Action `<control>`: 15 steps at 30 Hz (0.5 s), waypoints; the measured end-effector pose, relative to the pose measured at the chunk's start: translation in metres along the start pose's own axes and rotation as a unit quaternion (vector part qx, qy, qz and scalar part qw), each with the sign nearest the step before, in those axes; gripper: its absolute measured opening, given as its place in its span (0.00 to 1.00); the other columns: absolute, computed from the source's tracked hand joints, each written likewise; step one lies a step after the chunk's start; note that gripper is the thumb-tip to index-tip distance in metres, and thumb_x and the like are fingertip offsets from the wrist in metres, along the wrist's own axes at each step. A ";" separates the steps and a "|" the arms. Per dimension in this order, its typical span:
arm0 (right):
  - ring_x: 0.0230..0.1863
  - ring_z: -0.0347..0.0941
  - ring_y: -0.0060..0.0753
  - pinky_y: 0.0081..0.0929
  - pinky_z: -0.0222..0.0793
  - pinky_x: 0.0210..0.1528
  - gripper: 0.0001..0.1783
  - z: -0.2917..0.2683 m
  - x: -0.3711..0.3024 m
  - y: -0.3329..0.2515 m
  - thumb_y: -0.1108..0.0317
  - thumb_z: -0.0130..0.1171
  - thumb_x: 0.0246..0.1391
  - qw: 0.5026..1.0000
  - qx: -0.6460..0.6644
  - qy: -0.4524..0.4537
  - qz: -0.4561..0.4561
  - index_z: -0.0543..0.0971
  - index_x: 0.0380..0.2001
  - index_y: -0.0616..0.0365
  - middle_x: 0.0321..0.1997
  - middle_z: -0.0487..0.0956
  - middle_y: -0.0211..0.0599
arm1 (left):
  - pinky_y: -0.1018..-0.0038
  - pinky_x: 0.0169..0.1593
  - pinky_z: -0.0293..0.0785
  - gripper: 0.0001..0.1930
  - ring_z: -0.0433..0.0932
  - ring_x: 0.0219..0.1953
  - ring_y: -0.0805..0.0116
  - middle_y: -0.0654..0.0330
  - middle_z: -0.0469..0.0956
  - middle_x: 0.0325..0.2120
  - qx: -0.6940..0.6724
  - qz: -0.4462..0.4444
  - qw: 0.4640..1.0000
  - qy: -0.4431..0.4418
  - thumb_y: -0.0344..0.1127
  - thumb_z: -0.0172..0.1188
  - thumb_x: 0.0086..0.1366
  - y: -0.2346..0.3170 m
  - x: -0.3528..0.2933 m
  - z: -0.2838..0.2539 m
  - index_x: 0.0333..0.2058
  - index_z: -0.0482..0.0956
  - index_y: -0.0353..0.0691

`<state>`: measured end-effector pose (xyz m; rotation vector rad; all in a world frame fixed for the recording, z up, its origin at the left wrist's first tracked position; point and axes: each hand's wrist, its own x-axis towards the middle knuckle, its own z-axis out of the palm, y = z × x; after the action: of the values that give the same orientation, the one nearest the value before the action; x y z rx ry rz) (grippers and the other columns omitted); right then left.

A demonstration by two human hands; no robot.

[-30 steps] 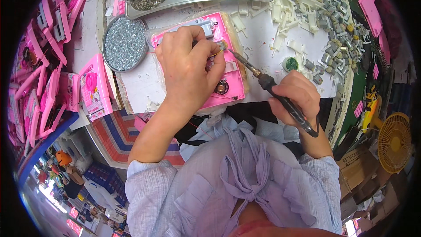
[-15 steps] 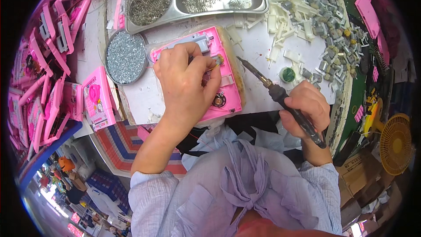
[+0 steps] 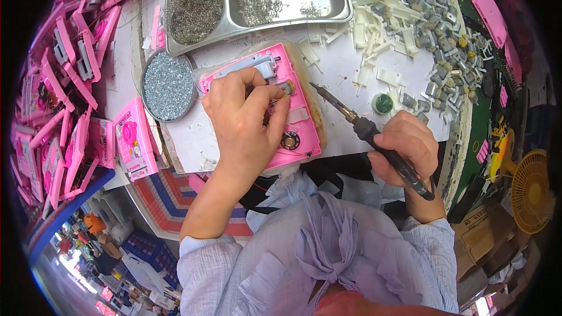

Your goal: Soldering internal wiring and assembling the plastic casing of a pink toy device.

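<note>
A pink plastic housing (image 3: 303, 131) lies open on the worktable, with a grey battery-box part (image 3: 264, 69), a small metal motor (image 3: 287, 86) and a round speaker (image 3: 290, 140) in it. My left hand (image 3: 243, 114) rests over its left half, thumb and forefinger pinched on a thin wire beside the motor. The curled fingers hide what lies beneath them. My right hand (image 3: 410, 146) grips a black soldering iron (image 3: 369, 131) by its handle. The iron's tip points up and left, just right of the housing and apart from it.
A round dish of small metal screws (image 3: 168, 85) stands left, below a steel tray (image 3: 287, 20) of small metal parts. White plastic pieces and small motors (image 3: 448, 76) heap up at right, near a small green-filled pot (image 3: 383, 103). Pink housings (image 3: 76, 134) pile up at far left.
The view has shifted slightly. The soldering iron's tip sits a little lower and further left in the picture. My left hand keeps its pinch beside the motor.
</note>
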<state>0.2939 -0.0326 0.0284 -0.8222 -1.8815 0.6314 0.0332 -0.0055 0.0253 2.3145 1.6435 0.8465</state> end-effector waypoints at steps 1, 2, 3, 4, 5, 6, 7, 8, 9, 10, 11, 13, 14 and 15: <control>0.19 0.71 0.35 0.28 0.64 0.21 0.17 0.000 0.000 0.000 0.76 0.72 0.43 1.000 0.000 0.002 -0.001 0.80 0.38 0.62 0.21 0.76 0.36 | 0.65 0.46 0.61 0.08 0.70 0.40 0.61 0.62 0.72 0.34 -0.001 0.000 1.000 0.001 0.30 0.73 0.49 0.000 0.000 0.000 0.28 0.82 0.43; 0.19 0.71 0.35 0.28 0.64 0.21 0.17 0.001 0.000 0.000 0.76 0.72 0.43 1.000 0.000 0.003 -0.002 0.80 0.38 0.62 0.21 0.76 0.36 | 0.65 0.46 0.61 0.08 0.70 0.40 0.61 0.62 0.73 0.34 0.000 0.001 1.000 0.001 0.30 0.73 0.50 0.000 0.000 0.000 0.29 0.82 0.43; 0.19 0.71 0.35 0.28 0.64 0.21 0.16 0.001 0.000 0.000 0.76 0.72 0.43 1.000 0.000 0.003 -0.003 0.80 0.38 0.62 0.21 0.76 0.36 | 0.65 0.46 0.61 0.08 0.70 0.40 0.61 0.62 0.73 0.34 0.001 0.003 1.000 0.002 0.30 0.73 0.50 0.000 0.000 0.000 0.29 0.83 0.43; 0.19 0.71 0.35 0.28 0.64 0.21 0.16 0.000 0.000 0.000 0.76 0.72 0.43 1.000 0.000 0.002 -0.004 0.80 0.38 0.62 0.21 0.76 0.36 | 0.65 0.46 0.61 0.08 0.70 0.39 0.62 0.62 0.73 0.34 0.001 0.004 1.000 0.002 0.30 0.73 0.50 0.000 0.000 -0.001 0.29 0.83 0.43; 0.19 0.71 0.35 0.27 0.64 0.21 0.16 0.000 0.000 0.000 0.76 0.72 0.43 1.000 0.001 0.002 -0.005 0.80 0.38 0.62 0.21 0.76 0.36 | 0.65 0.46 0.61 0.08 0.70 0.39 0.62 0.62 0.73 0.34 -0.001 0.006 1.000 0.003 0.30 0.73 0.50 0.000 0.000 -0.001 0.29 0.83 0.43; 0.19 0.71 0.35 0.27 0.64 0.21 0.17 0.000 0.001 0.000 0.76 0.72 0.43 1.000 0.001 0.001 -0.005 0.80 0.38 0.62 0.21 0.76 0.36 | 0.65 0.46 0.61 0.08 0.70 0.39 0.62 0.62 0.73 0.34 -0.003 0.007 1.000 0.004 0.30 0.73 0.50 0.000 0.000 -0.001 0.30 0.84 0.43; 0.19 0.71 0.35 0.27 0.64 0.21 0.17 0.000 0.001 0.000 0.76 0.72 0.43 1.000 0.001 -0.001 -0.006 0.80 0.39 0.62 0.21 0.76 0.36 | 0.65 0.47 0.61 0.08 0.70 0.39 0.62 0.62 0.73 0.34 -0.004 0.009 1.000 0.005 0.30 0.72 0.50 -0.001 0.000 -0.002 0.30 0.84 0.43; 0.19 0.71 0.35 0.27 0.64 0.21 0.17 0.000 0.002 0.000 0.77 0.72 0.42 1.000 0.001 -0.002 -0.006 0.80 0.39 0.62 0.21 0.76 0.35 | 0.65 0.46 0.62 0.08 0.70 0.38 0.62 0.61 0.73 0.34 -0.006 0.011 1.000 0.006 0.29 0.72 0.50 -0.001 0.000 -0.002 0.31 0.84 0.43; 0.19 0.71 0.34 0.27 0.64 0.21 0.18 0.001 0.001 0.001 0.77 0.72 0.42 1.000 0.002 -0.001 -0.004 0.80 0.39 0.62 0.21 0.76 0.35 | 0.65 0.46 0.62 0.08 0.71 0.38 0.62 0.61 0.73 0.34 -0.007 0.013 1.000 0.008 0.29 0.72 0.51 -0.001 0.000 -0.003 0.31 0.84 0.43; 0.19 0.71 0.34 0.27 0.64 0.21 0.18 0.002 0.000 0.001 0.77 0.72 0.41 1.000 0.002 0.000 -0.002 0.80 0.39 0.62 0.22 0.76 0.35 | 0.65 0.45 0.63 0.08 0.71 0.38 0.62 0.61 0.74 0.33 -0.009 0.016 1.000 0.009 0.28 0.71 0.51 0.000 0.000 -0.003 0.31 0.85 0.42; 0.19 0.71 0.34 0.27 0.63 0.21 0.18 0.003 0.000 0.001 0.78 0.72 0.41 1.000 0.002 0.001 0.000 0.80 0.38 0.62 0.22 0.76 0.35 | 0.66 0.44 0.64 0.07 0.71 0.37 0.62 0.61 0.74 0.33 -0.018 0.013 1.000 0.011 0.28 0.71 0.51 -0.001 0.000 -0.002 0.31 0.85 0.42; 0.19 0.70 0.34 0.27 0.63 0.20 0.19 0.005 0.000 0.002 0.78 0.72 0.40 1.000 0.001 -0.002 -0.002 0.80 0.38 0.62 0.22 0.76 0.34 | 0.66 0.42 0.65 0.07 0.71 0.37 0.61 0.60 0.74 0.33 -0.036 0.005 0.999 0.015 0.27 0.70 0.51 -0.001 0.001 -0.001 0.31 0.85 0.41; 0.19 0.70 0.34 0.27 0.63 0.20 0.19 0.007 0.001 0.003 0.78 0.73 0.39 1.000 0.000 -0.004 -0.002 0.80 0.38 0.61 0.22 0.76 0.34 | 0.66 0.41 0.65 0.07 0.70 0.36 0.61 0.61 0.74 0.32 -0.035 0.009 0.999 0.021 0.27 0.70 0.51 -0.002 0.001 0.001 0.31 0.84 0.41; 0.19 0.70 0.34 0.27 0.63 0.20 0.19 0.010 0.001 0.005 0.78 0.73 0.39 1.000 0.000 0.000 -0.004 0.80 0.38 0.61 0.22 0.76 0.34 | 0.65 0.40 0.64 0.08 0.70 0.35 0.61 0.61 0.74 0.32 -0.034 0.012 0.999 0.027 0.27 0.70 0.50 -0.004 0.002 0.004 0.31 0.84 0.41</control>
<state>0.2857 -0.0293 0.0213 -0.8148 -1.8844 0.6255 0.0325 -0.0018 0.0212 2.2901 1.5850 0.9634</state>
